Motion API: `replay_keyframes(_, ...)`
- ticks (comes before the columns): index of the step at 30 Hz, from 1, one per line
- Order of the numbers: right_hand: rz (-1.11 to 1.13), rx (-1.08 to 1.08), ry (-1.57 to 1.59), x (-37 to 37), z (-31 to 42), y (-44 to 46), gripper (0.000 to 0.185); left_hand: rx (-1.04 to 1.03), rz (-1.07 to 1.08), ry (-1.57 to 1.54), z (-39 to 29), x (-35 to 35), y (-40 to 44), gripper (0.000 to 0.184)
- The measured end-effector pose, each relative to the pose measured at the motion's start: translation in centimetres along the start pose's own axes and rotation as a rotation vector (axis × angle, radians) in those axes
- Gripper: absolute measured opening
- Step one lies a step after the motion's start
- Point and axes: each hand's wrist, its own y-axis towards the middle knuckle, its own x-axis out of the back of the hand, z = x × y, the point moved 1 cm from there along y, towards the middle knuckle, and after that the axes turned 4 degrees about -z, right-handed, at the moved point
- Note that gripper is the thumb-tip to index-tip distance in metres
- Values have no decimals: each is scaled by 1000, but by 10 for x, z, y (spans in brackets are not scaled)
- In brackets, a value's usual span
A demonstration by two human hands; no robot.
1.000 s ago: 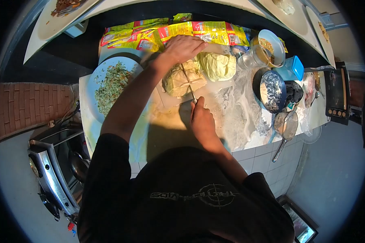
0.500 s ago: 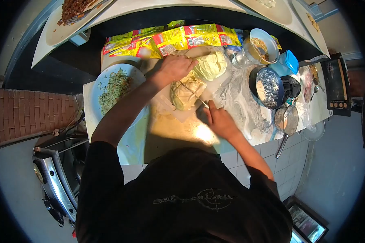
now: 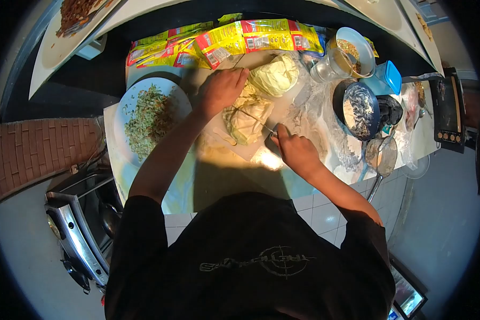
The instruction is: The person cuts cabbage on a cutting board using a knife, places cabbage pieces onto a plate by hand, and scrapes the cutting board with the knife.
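A pale cabbage (image 3: pixel 246 124) lies on a cutting board, with a knife (image 3: pixel 268 128) laid across it, its blade partly hidden. My right hand (image 3: pixel 298 152) is closed round the knife's handle at the cabbage's right side. My left hand (image 3: pixel 222 92) rests against the cabbage's upper left, fingers together; whether it grips a leaf or only presses is hidden. Just beyond the cabbage sits a second, greener cabbage piece (image 3: pixel 274 74).
A plate of chopped greens (image 3: pixel 182 105) lies left. Yellow-red packets (image 3: pixel 261 40) line the back. To the right stand a clear cup (image 3: pixel 325 68), a bowl of seasoning (image 3: pixel 367 58), a dark floury bowl (image 3: pixel 375 114), a blue container (image 3: pixel 384 80) and a strainer (image 3: pixel 381 157).
The right hand and knife handle have moved right and the blade now lies at a different angle. The left hand has shifted from above the cabbage to its upper left side.
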Motion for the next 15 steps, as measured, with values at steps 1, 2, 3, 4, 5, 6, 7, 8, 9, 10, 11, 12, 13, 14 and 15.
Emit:
replay_keyframes(1,10,-1,-7,-5,-2,1,31,-30,-71,-81,-1,0,1,28)
replay_keyframes(2,21,0,-15,-8,-3,4,31,-57,-143,-161,0,1,3,28)
replay_keyframes(3,31,-4,-8,-11,-3,2,31,-51,-132,-164,0,-1,2,28)
replay_keyframes(4,10,0,20,-12,-3,2,30,-34,-76,-184,1,-2,4,30)
replay_keyframes(5,-23,9,45,-11,-4,7,30,-24,-31,-198,6,-3,9,33)
replay_keyframes(6,-26,9,47,-10,-4,10,30,-26,-31,-195,9,-4,12,33)
replay_keyframes(7,-37,15,62,-9,-4,9,30,-45,-81,-210,10,-7,11,33)
replay_keyframes(8,-46,22,76,-9,-4,7,29,-61,-131,-228,8,-9,9,34)
replay_keyframes(9,-40,15,78,-12,-8,7,29,-58,-125,-234,7,-11,8,34)
replay_keyframes(10,-37,24,92,-17,-12,8,29,-54,-104,-201,8,-12,8,34)
replay_keyframes(11,-37,38,107,-20,-14,10,28,-50,-86,-162,9,-11,8,34)
replay_keyframes(12,-67,87,117,-16,-13,10,31,-48,-85,-153,10,-10,10,34)
replay_keyframes(13,-70,96,121,-17,-13,14,31,-48,-82,-84,9,-10,13,34)
replay_keyframes(14,-71,83,132,-18,-13,14,30,-45,-74,-19,8,-9,12,33)
replay_keyframes(15,-68,64,141,-19,-13,11,29,-40,-69,-21,7,-8,10,33)
